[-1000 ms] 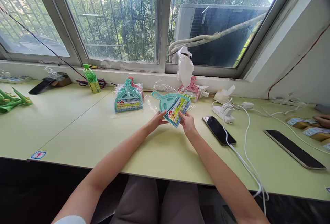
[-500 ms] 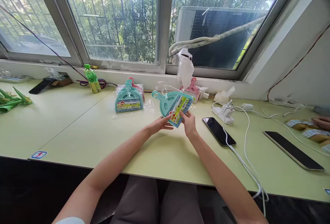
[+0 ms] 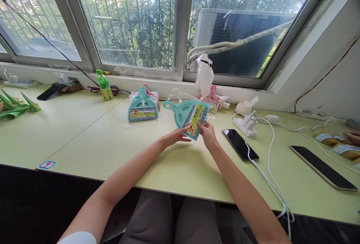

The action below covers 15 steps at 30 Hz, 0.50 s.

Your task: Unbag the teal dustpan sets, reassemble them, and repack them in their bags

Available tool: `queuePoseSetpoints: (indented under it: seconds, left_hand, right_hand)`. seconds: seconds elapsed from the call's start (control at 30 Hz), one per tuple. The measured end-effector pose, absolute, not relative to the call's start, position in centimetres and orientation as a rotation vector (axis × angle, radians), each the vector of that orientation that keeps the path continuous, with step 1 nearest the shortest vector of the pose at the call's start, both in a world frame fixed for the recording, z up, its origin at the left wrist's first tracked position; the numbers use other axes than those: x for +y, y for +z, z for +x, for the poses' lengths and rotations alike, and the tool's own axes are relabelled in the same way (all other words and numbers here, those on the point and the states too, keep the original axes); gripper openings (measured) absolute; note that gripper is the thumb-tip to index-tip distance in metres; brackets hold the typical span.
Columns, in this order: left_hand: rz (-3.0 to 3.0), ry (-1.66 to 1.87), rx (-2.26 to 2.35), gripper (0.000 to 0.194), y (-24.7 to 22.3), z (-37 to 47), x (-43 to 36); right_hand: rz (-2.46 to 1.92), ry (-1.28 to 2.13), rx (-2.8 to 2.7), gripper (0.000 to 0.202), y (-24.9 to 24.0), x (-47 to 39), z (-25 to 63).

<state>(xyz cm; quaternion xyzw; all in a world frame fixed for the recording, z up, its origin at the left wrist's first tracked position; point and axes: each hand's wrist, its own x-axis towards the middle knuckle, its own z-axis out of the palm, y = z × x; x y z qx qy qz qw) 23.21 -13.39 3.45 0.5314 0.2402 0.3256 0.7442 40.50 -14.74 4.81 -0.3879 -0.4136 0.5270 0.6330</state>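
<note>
A teal dustpan and brush set (image 3: 184,114) with a yellow-green label is held tilted above the table, its handle toward the upper left. My left hand (image 3: 176,136) grips its lower left edge, and my right hand (image 3: 207,133) pinches its lower right side with the thumb on the label. Clear plastic film shows around the set. To the left, another wrapped teal set (image 3: 143,105) leans in front of a pink one (image 3: 153,96). Behind the held set, a pink brush set (image 3: 211,97) stands near the window sill.
A phone (image 3: 240,144), a white power strip (image 3: 245,126) with cables and a dark tablet-like device (image 3: 322,167) lie on the right. A green bottle (image 3: 104,86) stands back left. Another person's hand (image 3: 353,137) is at the far right, by wrapped brown items (image 3: 345,149).
The view has shifted slightly, so the table items appear a little further right. Both hands keep their hold on the teal set, which stays in nearly the same pose.
</note>
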Motion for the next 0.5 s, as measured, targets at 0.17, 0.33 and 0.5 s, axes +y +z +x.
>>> queuePoseSetpoints:
  seconds: [0.17,0.33,0.5]
  left_hand:
    - [1.139,0.870,0.483,0.057,3.5,24.2,-13.6]
    - [0.997,1.353,0.495,0.047,4.6,25.0,-14.3]
    - [0.900,1.424,0.625,0.048,4.3,25.3,-14.4]
  right_hand:
    - [-0.817,1.236,-0.852,0.049,4.6,-15.0,39.9]
    - [-0.807,1.218,-0.755,0.049,4.1,-14.7,40.0]
    - [-0.825,1.216,-0.778,0.049,4.1,-14.7,39.9]
